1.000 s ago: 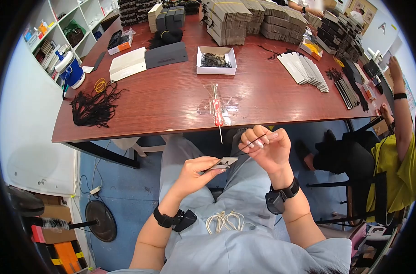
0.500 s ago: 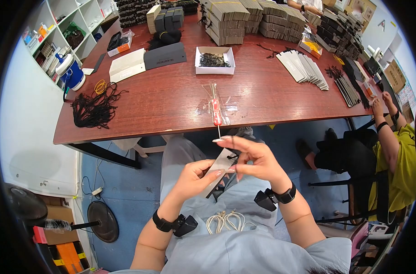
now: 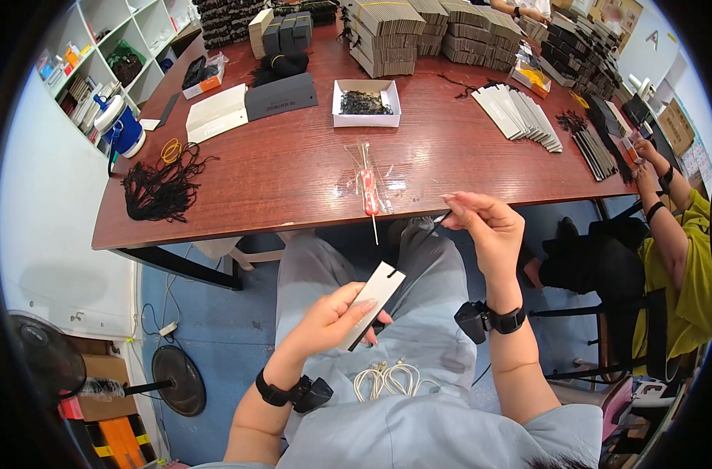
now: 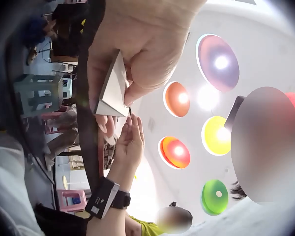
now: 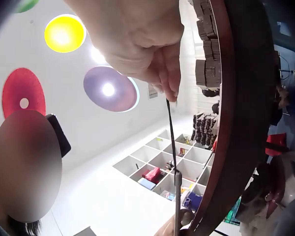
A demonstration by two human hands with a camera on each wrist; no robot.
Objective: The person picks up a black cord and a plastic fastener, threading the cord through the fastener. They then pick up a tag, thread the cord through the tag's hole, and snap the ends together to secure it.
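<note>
My left hand (image 3: 324, 322) holds a narrow, pale folded hang tag (image 3: 378, 297) above my lap, thumb on its face and fingers behind. A short black loop shows at the tag's upper end. Raised to the right of it, my right hand (image 3: 493, 234) pinches a black cord (image 5: 171, 132) between thumb and fingertips. In the right wrist view the cord runs taut from those fingertips to the tag's end (image 5: 178, 179). The left wrist view shows the tag's folded edge (image 4: 113, 91) inside the left hand's grip.
A red-handled tool (image 3: 369, 187) is taped to the table (image 3: 277, 180), its thin metal tip past the front edge. Behind stands a white box (image 3: 366, 121) of black bits. Black cords (image 3: 162, 187) lie left, fanned tags (image 3: 520, 117) right. Another person (image 3: 676, 242) sits at right.
My right hand moved in to the tag's end, then drew away up and right with the cord. The left hand turned the tag so its pale face shows.
</note>
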